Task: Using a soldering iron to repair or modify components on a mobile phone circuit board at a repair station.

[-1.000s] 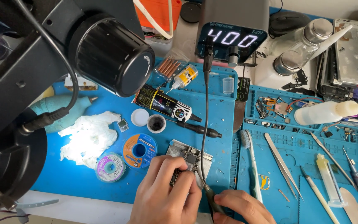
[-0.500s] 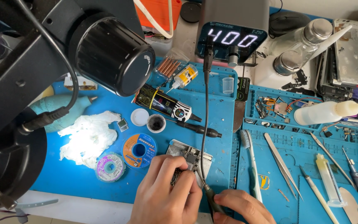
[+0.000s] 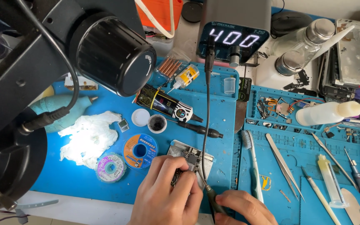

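Left hand (image 3: 165, 196) pressing circuit board (image 3: 188, 156) on blue mat (image 3: 105, 183), near desk front edge. Right hand (image 3: 246, 208) closed around soldering iron (image 3: 213, 202), tip at board. Soldering seemingly ongoing; finished joints not visible.

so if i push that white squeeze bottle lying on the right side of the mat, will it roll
Probably: the white squeeze bottle lies on its side and looks round, so a sideways nudge may roll it. Its tapered nozzle would likely curve the path. It looks like light plastic, and nearby tools might stop it.
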